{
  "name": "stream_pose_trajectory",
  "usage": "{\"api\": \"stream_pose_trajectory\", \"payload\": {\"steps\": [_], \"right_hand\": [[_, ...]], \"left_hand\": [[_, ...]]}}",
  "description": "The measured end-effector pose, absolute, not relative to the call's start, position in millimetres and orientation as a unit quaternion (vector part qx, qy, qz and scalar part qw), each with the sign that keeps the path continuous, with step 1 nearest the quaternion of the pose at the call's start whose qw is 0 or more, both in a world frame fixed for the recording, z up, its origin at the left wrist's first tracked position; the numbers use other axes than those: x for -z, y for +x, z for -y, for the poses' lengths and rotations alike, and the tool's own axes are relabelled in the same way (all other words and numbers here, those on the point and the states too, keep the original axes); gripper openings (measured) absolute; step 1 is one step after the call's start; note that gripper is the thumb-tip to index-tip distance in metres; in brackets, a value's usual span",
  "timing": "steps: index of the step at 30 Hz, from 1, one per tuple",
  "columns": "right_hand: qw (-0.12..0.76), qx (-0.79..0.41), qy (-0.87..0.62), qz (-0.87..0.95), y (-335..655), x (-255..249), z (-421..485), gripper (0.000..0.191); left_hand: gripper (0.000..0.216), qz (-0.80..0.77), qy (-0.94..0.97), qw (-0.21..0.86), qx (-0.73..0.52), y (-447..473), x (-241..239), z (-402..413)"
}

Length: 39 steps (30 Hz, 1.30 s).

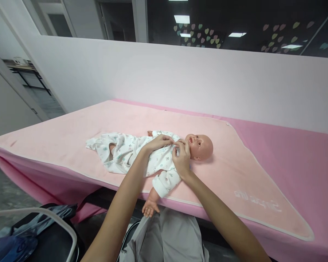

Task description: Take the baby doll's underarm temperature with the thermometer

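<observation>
Both my hands meeting at the doll's collar

I am leaning over a baby doll point(203, 147), which is lying on its back on a pale pink mat point(229, 178), near the edge closest to me. Its head is pointing to my right and its legs to my left. It is wearing a white garment point(160, 162) with a small scattered print.

My left hand point(161, 142) is reaching across the chest, its fingers bending down to the cloth just below the neck. My right hand point(182, 157) is coming in from the other side, beside the chin, with its fingers curling toward the same spot. The fingertips of both hands are coming together at the neckline; they are hiding what lies beneath, so I cannot tell whether either is pinching the cloth.

The doll's near arm is stretching toward me, its bare hand point(151, 208) hanging past the edge above my grey trousers point(172, 233). The other arm is lying on the far side, its small hand showing just past the cuff. Down by the legs, the cloth is lying in loose folds.

The mat is resting on a deeper pink cloth point(292, 156), and white lettering point(258, 201) is showing near its right corner. Beyond, a white wall point(180, 80) is standing below dark glass with heart shapes point(207, 34).
</observation>
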State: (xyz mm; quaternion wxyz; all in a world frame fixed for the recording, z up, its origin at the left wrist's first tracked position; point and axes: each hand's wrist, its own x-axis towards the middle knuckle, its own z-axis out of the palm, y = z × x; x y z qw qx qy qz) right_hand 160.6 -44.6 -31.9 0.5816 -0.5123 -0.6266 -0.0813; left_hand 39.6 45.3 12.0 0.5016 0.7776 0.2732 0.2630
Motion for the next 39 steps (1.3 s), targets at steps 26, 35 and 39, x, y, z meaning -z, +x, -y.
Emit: {"api": "stream_pose_trajectory", "payload": {"steps": [26,35,39], "right_hand": [[0.597,0.049,-0.508,0.619,163.1,33.2,41.4,0.024],[0.628,0.073,-0.448,0.632,161.1,27.7,48.8,0.026],[0.620,0.092,-0.431,0.649,161.3,27.9,51.6,0.033]], "left_hand": [[0.030,-0.245,0.751,0.555,-0.259,34.8,-14.3,-41.4],[0.040,-0.251,0.769,0.527,-0.260,34.9,-16.4,-37.8],[0.032,-0.227,0.752,0.565,-0.254,30.0,-18.9,-39.6]]}}
